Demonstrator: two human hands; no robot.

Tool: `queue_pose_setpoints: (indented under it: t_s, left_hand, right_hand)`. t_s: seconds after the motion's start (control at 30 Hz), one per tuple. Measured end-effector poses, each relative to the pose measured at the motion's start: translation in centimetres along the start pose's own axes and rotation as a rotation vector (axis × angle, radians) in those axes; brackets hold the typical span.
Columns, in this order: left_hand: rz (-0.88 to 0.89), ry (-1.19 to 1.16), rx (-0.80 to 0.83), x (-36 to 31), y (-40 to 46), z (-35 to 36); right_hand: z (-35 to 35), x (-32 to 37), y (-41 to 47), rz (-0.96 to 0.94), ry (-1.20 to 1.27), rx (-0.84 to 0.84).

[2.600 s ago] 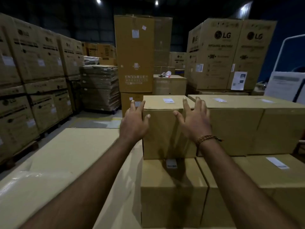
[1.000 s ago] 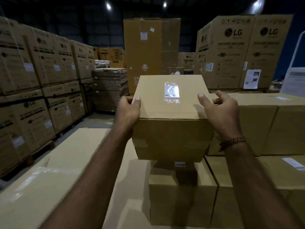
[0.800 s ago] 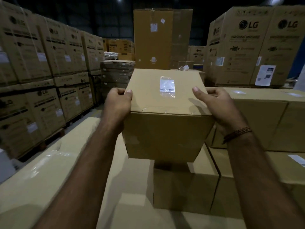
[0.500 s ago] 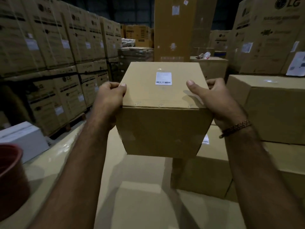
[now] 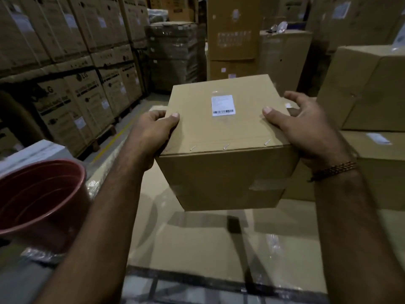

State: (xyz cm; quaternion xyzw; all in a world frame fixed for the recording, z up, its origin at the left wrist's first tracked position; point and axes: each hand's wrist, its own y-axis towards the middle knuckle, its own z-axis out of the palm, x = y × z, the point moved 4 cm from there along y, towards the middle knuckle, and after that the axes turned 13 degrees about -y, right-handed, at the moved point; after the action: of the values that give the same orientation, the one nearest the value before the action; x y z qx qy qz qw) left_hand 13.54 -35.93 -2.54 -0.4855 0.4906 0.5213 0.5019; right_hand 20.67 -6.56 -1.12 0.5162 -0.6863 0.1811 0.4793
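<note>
Head view: I see the brown box (image 5: 210,134) up in the air in the middle, over a big flat carton (image 5: 197,246). The left hand (image 5: 153,132) grips its left side, thumb on top. The right hand (image 5: 306,130) grips its right side, fingers curled round the edge. A red bucket (image 5: 39,194) sits low on the left.

Box (image 5: 223,132) showing plain tan-brown cardboard; staples (image 5: 225,146) glinting silver along front edge. Label (image 5: 223,105) on lid showing white, black barcode stripes running along its bottom. Bucket (image 5: 41,200) showing dull red, ringed ribs inside. Bracelet (image 5: 334,170) on right wrist showing brown-copper woven links. Stacked cartons (image 5: 72,95) at left carrying dark printed logos on brown. Floor line (image 5: 111,141) showing yellow.
</note>
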Motion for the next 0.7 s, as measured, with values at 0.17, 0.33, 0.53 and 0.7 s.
queue_pose_setpoints:
  t_s: [0.17, 0.33, 0.53, 0.7]
  left_hand:
    - [-0.002, 0.137, -0.037, 4.3, -1.0, -2.6]
    - [0.020, 0.291, -0.066, 8.7, -2.7, -3.2]
    - [-0.016, 0.362, -0.058, 13.0, -3.9, -2.5]
    - [-0.012, 0.406, -0.080, 14.8, -4.6, -2.2]
  right_hand:
    - [3.4, -2.9, -3.7, 0.090, 0.023, 0.031]
    - [5.8, -6.6, -6.7, 0.148, 0.092, 0.077]
    - [6.9, -10.8, -7.5, 0.108, -0.004, 0.125]
    - [7.4, -12.8, -8.4, 0.102, -0.075, 0.162]
